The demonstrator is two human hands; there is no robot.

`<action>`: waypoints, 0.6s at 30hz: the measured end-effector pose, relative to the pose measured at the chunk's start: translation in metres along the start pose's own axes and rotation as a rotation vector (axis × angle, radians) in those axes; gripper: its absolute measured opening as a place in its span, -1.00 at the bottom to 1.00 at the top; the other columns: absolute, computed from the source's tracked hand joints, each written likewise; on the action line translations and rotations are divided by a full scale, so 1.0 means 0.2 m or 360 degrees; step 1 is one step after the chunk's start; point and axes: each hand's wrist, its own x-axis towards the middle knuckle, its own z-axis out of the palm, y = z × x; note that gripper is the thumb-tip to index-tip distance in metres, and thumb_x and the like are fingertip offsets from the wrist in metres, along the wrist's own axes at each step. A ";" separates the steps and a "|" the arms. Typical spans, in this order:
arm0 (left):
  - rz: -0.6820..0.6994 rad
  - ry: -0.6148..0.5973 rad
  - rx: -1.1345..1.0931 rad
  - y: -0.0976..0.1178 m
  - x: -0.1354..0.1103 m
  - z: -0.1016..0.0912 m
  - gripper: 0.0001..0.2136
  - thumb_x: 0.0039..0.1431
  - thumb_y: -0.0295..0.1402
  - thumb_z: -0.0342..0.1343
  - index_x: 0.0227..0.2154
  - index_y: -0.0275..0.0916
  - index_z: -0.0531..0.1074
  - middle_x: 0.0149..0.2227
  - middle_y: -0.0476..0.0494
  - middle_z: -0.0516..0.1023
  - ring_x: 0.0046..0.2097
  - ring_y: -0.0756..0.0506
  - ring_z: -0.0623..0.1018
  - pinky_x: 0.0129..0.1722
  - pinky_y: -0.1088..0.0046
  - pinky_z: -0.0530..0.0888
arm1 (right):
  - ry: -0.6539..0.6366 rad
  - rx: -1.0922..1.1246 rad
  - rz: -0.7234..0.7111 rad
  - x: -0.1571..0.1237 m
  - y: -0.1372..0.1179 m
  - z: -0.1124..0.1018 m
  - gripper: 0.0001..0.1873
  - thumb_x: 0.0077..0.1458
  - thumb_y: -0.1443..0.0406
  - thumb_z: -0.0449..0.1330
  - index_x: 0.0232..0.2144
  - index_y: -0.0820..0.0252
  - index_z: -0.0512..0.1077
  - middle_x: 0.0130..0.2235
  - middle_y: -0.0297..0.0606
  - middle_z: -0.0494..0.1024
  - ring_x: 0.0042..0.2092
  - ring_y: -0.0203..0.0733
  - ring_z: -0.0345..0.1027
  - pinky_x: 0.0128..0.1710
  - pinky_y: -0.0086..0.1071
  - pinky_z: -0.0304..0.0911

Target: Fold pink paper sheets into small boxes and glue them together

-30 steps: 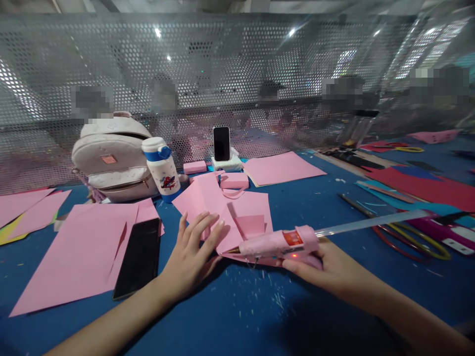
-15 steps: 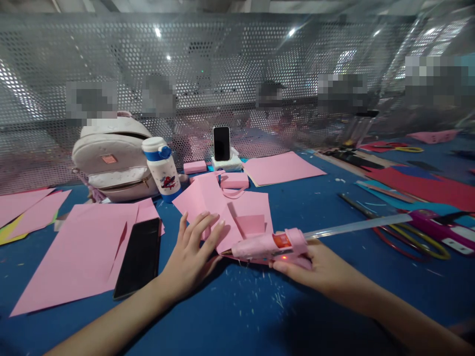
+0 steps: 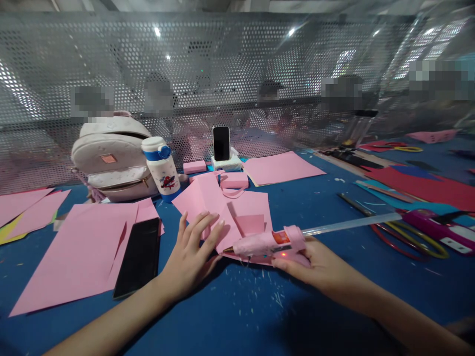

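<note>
My right hand (image 3: 319, 264) grips a pink hot glue gun (image 3: 269, 242) with a long clear glue stick (image 3: 352, 223) sticking out behind it. Its nozzle points left and touches the near edge of a folded pink paper piece (image 3: 232, 212). My left hand (image 3: 191, 254) lies flat on that paper's left part, fingers spread and stretched out, pressing it to the blue table (image 3: 260, 311).
A black phone (image 3: 139, 257) lies on pink sheets (image 3: 81, 252) at the left. A pale backpack (image 3: 111, 158), a white bottle (image 3: 163, 168) and an upright phone on a stand (image 3: 221, 144) sit at the back before a perforated metal screen. Scissors (image 3: 415, 237) and coloured paper lie right.
My right hand has slid the glue gun to the left along the paper's near edge. My left hand has stayed in place.
</note>
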 end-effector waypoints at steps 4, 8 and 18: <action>0.0008 0.0011 -0.0015 0.00 0.00 0.00 -0.50 0.31 -0.37 0.09 0.26 -0.31 0.16 0.22 -0.42 0.30 0.30 -0.32 0.23 0.34 -0.12 -0.05 | -0.0069 -0.0002 0.0050 0.00 0.01 0.00 -0.48 0.16 -0.03 0.13 -0.02 0.19 0.52 -0.48 -0.29 0.53 -0.44 -0.18 0.40 -0.23 -0.30 0.42; 0.0010 0.0012 -0.0017 0.00 0.00 0.00 -0.52 0.31 -0.38 0.09 0.25 -0.31 0.18 0.21 -0.43 0.29 0.30 -0.33 0.22 0.34 -0.12 -0.05 | -0.0140 0.0016 0.0019 0.01 0.03 0.01 -0.50 0.16 -0.05 0.13 -0.13 0.22 0.51 -0.62 -0.42 0.28 -0.58 -0.31 0.12 -0.55 -0.44 0.16; 0.0007 -0.0001 -0.0026 0.00 0.00 0.00 -0.50 0.31 -0.36 0.09 0.26 -0.29 0.17 0.23 -0.40 0.26 0.31 -0.32 0.20 0.34 -0.12 -0.08 | -0.0139 0.0015 0.0040 0.02 0.08 0.02 -0.56 0.20 -0.04 0.11 -0.41 0.21 0.40 -0.59 -0.40 0.29 -0.52 -0.33 0.12 -0.52 -0.47 0.07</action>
